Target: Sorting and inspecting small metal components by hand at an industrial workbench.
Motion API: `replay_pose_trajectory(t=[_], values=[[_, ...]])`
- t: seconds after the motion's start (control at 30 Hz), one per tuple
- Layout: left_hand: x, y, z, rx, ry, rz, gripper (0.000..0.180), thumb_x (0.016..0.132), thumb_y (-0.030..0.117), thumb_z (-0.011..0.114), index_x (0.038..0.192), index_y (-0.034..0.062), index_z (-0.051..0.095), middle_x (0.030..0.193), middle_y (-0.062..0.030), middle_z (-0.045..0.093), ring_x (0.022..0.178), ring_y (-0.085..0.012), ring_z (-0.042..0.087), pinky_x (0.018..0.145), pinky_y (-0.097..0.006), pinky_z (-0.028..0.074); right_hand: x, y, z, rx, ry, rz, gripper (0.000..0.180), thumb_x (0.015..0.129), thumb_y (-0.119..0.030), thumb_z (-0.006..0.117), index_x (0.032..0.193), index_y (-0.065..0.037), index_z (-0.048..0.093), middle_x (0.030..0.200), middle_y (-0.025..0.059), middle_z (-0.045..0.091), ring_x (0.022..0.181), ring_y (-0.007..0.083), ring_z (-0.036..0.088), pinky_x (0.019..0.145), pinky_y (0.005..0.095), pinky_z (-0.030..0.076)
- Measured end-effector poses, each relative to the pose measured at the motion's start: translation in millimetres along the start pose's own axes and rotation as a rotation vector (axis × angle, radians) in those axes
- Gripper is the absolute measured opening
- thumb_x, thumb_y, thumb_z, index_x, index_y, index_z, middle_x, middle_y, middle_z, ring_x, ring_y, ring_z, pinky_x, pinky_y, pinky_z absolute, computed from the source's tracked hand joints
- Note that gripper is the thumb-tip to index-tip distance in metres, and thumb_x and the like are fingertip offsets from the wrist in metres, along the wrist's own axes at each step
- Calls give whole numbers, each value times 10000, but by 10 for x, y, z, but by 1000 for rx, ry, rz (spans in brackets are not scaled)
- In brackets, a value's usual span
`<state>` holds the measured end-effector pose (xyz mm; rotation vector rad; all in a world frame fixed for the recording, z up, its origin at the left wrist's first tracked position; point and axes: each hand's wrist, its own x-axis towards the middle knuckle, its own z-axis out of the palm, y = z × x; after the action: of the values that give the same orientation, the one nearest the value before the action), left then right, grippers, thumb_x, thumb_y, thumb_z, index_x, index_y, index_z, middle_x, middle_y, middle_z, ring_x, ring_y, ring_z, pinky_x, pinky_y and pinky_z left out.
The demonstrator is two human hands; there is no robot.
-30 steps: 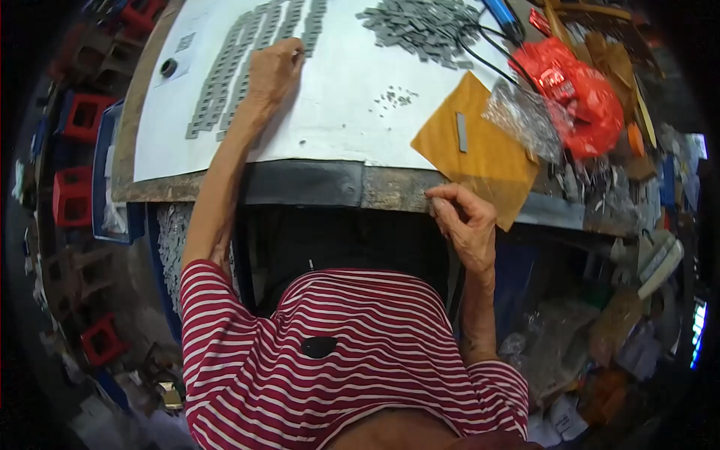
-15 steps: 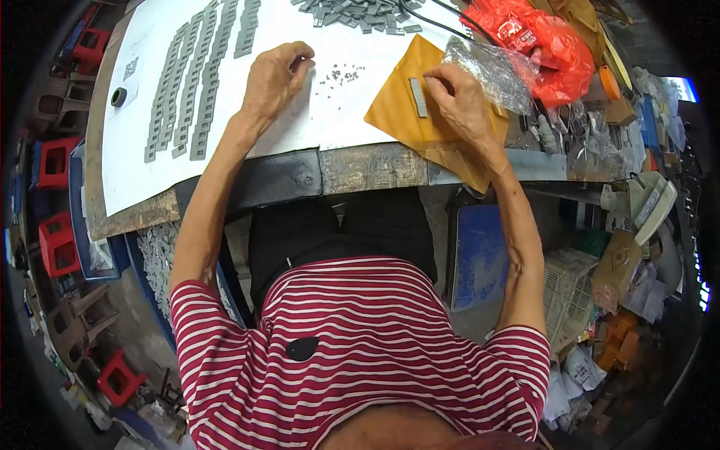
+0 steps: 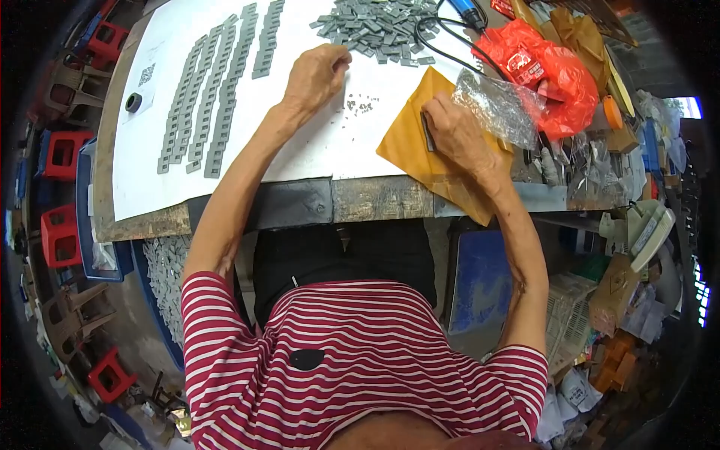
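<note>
My left hand (image 3: pixel 319 73) rests on the white sheet (image 3: pixel 315 150) covering the table, fingers curled and pinched beside a scatter of tiny grey bits (image 3: pixel 360 105); what it pinches is too small to make out. My right hand (image 3: pixel 454 131) lies on a yellow-brown envelope (image 3: pixel 409 146), its fingers on a small dark grey strip (image 3: pixel 427 131) at the hand's left edge. A pile of grey flat pieces (image 3: pixel 379 26) lies beyond both hands. Long rows of the same grey pieces (image 3: pixel 214 97) run along the sheet's left part.
A clear plastic bag (image 3: pixel 499 109) and a red plastic bag (image 3: pixel 551 67) sit right of the envelope. A black cable (image 3: pixel 442 34) and a blue tool (image 3: pixel 469 11) lie at the back. A small black ring (image 3: pixel 133 102) sits far left. Red stools (image 3: pixel 64 154) stand left; clutter fills the right.
My right hand has come up from the table's front edge onto the envelope and taken to the grey strip. The left hand stays near the tiny bits. The view has shifted.
</note>
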<state>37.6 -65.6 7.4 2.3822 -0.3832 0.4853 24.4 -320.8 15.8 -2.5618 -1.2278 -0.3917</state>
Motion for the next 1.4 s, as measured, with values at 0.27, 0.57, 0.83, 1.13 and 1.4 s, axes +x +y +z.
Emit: replay_pose_trajectory(t=[0.27, 0.57, 0.83, 1.13, 1.4], values=[[292, 258, 298, 37, 14, 163, 164, 742, -43, 536, 886, 8, 594, 772, -124, 554, 646, -260, 555, 611, -358, 466, 2, 76, -47, 4, -104, -17, 96, 749, 17, 465, 839, -13, 449, 737, 160, 467, 650, 352, 514, 547, 410, 428], [503, 399, 685, 116, -25, 251, 178, 695, -9, 518, 850, 21, 600, 805, -157, 521, 768, -343, 522, 667, -424, 428, 36, 38, -71, -82, -134, -83, 71, 743, 3, 473, 790, -2, 420, 718, 155, 460, 631, 322, 532, 534, 397, 437], [501, 377, 789, 111, -3, 202, 127, 730, 30, 546, 841, 27, 606, 834, -145, 533, 817, -326, 527, 710, -396, 435, 43, 99, -108, 3, -90, -98, 82, 765, -17, 482, 841, -14, 453, 738, 148, 483, 637, 331, 538, 542, 394, 435], [453, 414, 796, 146, 33, 184, 93, 738, 11, 562, 828, 18, 584, 841, -120, 540, 823, -301, 537, 724, -372, 447, 56, 193, -84, 93, -128, -78, 83, 755, -11, 495, 823, 0, 448, 758, 157, 504, 648, 346, 539, 551, 399, 438], [320, 447, 668, 168, 204, 278, 113, 752, 58, 578, 845, 38, 517, 796, -117, 549, 762, -309, 551, 660, -387, 450, 28, 134, -66, 31, -81, -127, 85, 759, -19, 490, 799, 12, 421, 733, 171, 480, 632, 339, 536, 531, 391, 447]])
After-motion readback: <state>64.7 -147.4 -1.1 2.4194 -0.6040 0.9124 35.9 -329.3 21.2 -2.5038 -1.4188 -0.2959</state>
